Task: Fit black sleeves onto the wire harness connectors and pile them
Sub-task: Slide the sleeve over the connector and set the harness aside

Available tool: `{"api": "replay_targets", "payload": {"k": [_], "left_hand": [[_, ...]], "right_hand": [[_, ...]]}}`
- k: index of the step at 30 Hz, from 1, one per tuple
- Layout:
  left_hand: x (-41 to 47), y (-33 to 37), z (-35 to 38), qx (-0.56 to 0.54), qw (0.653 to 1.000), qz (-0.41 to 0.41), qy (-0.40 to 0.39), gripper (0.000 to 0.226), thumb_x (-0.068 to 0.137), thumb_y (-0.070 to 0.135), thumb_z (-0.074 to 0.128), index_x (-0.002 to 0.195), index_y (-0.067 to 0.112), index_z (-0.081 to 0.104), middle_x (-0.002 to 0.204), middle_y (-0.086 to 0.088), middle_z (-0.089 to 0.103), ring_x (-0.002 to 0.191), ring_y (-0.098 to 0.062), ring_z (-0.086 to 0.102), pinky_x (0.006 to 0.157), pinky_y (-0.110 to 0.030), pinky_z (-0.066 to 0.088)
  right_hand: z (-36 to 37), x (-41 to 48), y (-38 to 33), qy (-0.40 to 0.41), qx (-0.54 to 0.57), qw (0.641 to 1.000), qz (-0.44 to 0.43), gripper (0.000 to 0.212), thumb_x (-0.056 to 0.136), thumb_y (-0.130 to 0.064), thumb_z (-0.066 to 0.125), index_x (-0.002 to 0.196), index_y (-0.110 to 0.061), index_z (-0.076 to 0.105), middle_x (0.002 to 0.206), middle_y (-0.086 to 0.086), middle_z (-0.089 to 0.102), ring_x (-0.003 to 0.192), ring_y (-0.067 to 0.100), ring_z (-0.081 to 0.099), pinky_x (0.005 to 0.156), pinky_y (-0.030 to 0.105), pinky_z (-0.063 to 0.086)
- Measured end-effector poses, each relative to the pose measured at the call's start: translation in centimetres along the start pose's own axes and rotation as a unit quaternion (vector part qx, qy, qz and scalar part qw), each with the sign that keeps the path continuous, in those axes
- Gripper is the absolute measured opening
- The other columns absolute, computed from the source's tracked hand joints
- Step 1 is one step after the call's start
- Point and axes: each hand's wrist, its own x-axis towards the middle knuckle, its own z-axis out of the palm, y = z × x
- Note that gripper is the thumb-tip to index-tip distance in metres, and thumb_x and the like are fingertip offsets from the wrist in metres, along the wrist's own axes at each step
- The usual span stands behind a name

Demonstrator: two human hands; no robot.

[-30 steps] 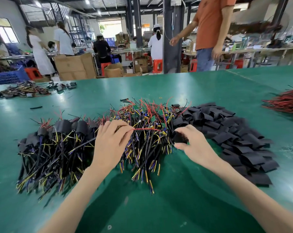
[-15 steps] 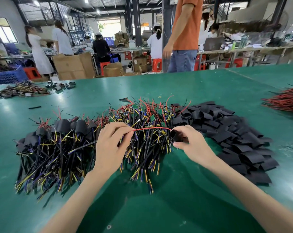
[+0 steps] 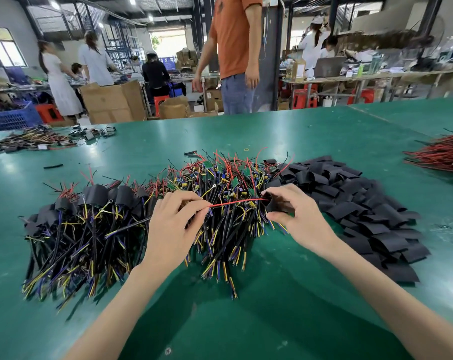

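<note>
My left hand (image 3: 174, 224) pinches a red wire (image 3: 235, 203) of a harness, stretched rightward over the heap of bare harnesses (image 3: 228, 193). The wire's far end runs into a black sleeve (image 3: 273, 203) that my right hand (image 3: 295, 216) holds between thumb and fingers. Left of my hands lies a pile of sleeved harnesses (image 3: 90, 219) with black, yellow and blue wires fanned toward me. Loose flat black sleeves (image 3: 355, 203) are heaped to the right of my right hand.
All of it lies on a green table (image 3: 246, 320). A bundle of red wires (image 3: 441, 154) sits at the right edge, more harness parts (image 3: 35, 140) at the far left. A person in an orange shirt (image 3: 233, 48) stands beyond the table's far edge.
The red wire has been drawn longer and taut between my hands, its end now inside the sleeve. The person in orange has walked left behind the table.
</note>
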Motion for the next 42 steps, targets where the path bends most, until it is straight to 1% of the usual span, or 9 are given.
{"api": "replay_targets", "payload": {"k": [4,8,12,14,18,22,25,30,42], "left_hand": [[0.1,0.3,-0.2,0.028,0.999,0.014,-0.019,0.021,0.091,0.024,0.057,0.092,0.012,0.074,0.096,-0.004,0.063,0.084,-0.023,0.055,0.076,-0.040,0.042],[0.0,1.6,0.0,0.026,0.994,0.016,-0.105,0.030,0.093,0.025,0.047,0.108,0.012,0.069,0.109,-0.007,0.059,0.093,-0.023,0.048,0.082,-0.037,0.037],[-0.7,3.1,0.9,-0.024,0.980,0.021,-0.195,0.064,0.080,-0.011,0.043,0.139,0.013,0.044,0.129,-0.002,0.040,0.109,-0.018,0.037,0.096,-0.030,0.029],[-0.6,3.5,1.2,-0.074,0.977,-0.007,-0.201,0.070,0.080,-0.016,0.043,0.143,0.013,0.038,0.131,0.003,0.032,0.115,-0.009,0.035,0.105,-0.020,0.025],[-0.4,3.4,1.3,-0.147,0.979,-0.045,-0.133,0.036,0.088,-0.005,0.055,0.124,0.000,0.054,0.128,0.001,0.037,0.101,0.007,0.046,0.098,-0.010,0.035],[-0.3,3.4,1.1,-0.186,0.972,-0.096,-0.105,0.019,0.082,-0.004,0.066,0.100,0.001,0.065,0.115,0.006,0.046,0.094,0.003,0.054,0.086,-0.007,0.041],[0.0,3.6,0.9,-0.209,0.965,-0.130,-0.092,0.015,0.080,-0.003,0.069,0.094,0.002,0.070,0.108,0.011,0.050,0.091,-0.001,0.056,0.083,-0.011,0.043],[0.3,3.9,0.5,-0.216,0.962,-0.148,-0.083,0.016,0.078,-0.004,0.070,0.093,0.002,0.071,0.103,0.007,0.054,0.093,-0.005,0.057,0.083,-0.011,0.045],[0.4,4.2,0.5,-0.221,0.960,-0.153,-0.078,0.015,0.079,-0.007,0.069,0.092,-0.001,0.072,0.100,-0.003,0.054,0.091,0.003,0.056,0.080,-0.007,0.042]], "right_hand": [[0.0,-0.3,0.0,0.002,-0.185,0.977,-0.107,0.046,0.075,0.004,0.070,0.118,-0.007,0.061,0.109,0.009,0.054,0.103,0.028,0.048,0.095,0.026,0.032],[1.1,-1.1,-1.0,-0.014,-0.305,0.936,-0.175,0.046,0.071,-0.004,0.076,0.115,-0.006,0.062,0.104,0.012,0.057,0.092,0.034,0.052,0.083,0.045,0.046],[2.4,-1.7,-1.6,-0.029,-0.294,0.935,-0.197,0.049,0.071,-0.005,0.078,0.116,-0.003,0.060,0.104,0.013,0.056,0.091,0.034,0.054,0.081,0.046,0.050],[2.7,-1.9,-1.6,-0.037,-0.266,0.943,-0.195,0.050,0.073,-0.001,0.075,0.119,-0.002,0.058,0.107,0.013,0.054,0.095,0.033,0.055,0.087,0.041,0.048],[2.8,-2.0,-1.1,-0.035,-0.235,0.956,-0.171,0.048,0.074,0.003,0.072,0.120,-0.001,0.058,0.109,0.012,0.054,0.102,0.027,0.053,0.095,0.016,0.029],[2.7,-1.9,-1.0,-0.032,-0.201,0.967,-0.153,0.046,0.076,0.003,0.071,0.120,-0.005,0.059,0.113,0.008,0.053,0.104,0.014,0.044,0.092,0.011,0.026],[2.8,-1.8,-1.0,-0.030,-0.192,0.969,-0.151,0.047,0.077,0.003,0.069,0.121,-0.009,0.058,0.115,0.007,0.051,0.103,0.014,0.045,0.091,0.015,0.031],[2.7,-2.1,-1.5,-0.010,-0.201,0.971,-0.129,0.043,0.082,-0.007,0.068,0.123,-0.017,0.059,0.114,0.005,0.052,0.103,0.024,0.051,0.085,0.040,0.048],[2.4,-1.9,-1.9,-0.004,-0.206,0.970,-0.129,0.037,0.081,-0.008,0.069,0.117,-0.015,0.063,0.110,0.002,0.060,0.087,0.027,0.061,0.075,0.041,0.051]]}}
